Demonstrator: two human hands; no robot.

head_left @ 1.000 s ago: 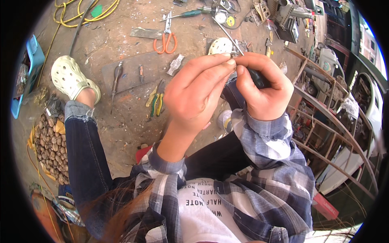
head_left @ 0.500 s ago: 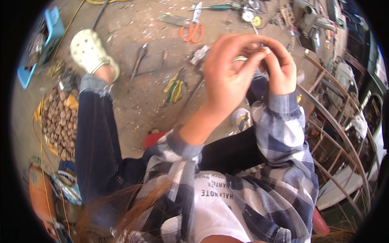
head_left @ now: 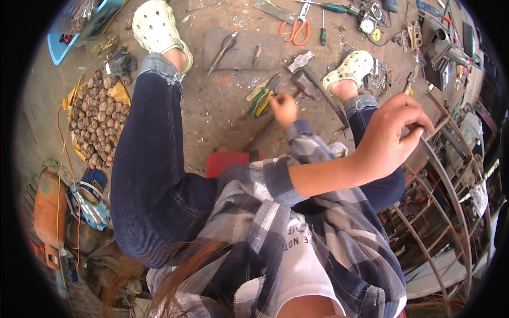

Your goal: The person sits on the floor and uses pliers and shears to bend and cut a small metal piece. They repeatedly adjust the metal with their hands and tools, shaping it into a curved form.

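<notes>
My left hand (head_left: 395, 132) is raised on the right, its arm crossing over the right one. Its thumb and fingers are pinched together; anything between them is too small to make out. Lower and toward the middle is my right hand (head_left: 284, 109), its fingers curled in beside the handles of the pliers (head_left: 260, 102). These pliers, with green and yellow handles, lie on the ground. Whether the fingers touch them I cannot tell. Just right of that hand lie two hammers, one head (head_left: 300, 61) beyond the other (head_left: 306, 86).
Walnuts (head_left: 101, 119) are heaped at the left, near a blue basket (head_left: 59, 50). Beyond the hands lie an awl-like tool (head_left: 222, 51), orange-handled scissors (head_left: 295, 33) and a screwdriver (head_left: 323, 36). A curved metal frame (head_left: 448, 180) stands close on the right. Something red (head_left: 225, 163) is between my legs.
My hands were together, pinching something small; now they are apart. The right hand has come down leftward to the pliers, and the left has moved right. The view has shifted, showing both shoes.
</notes>
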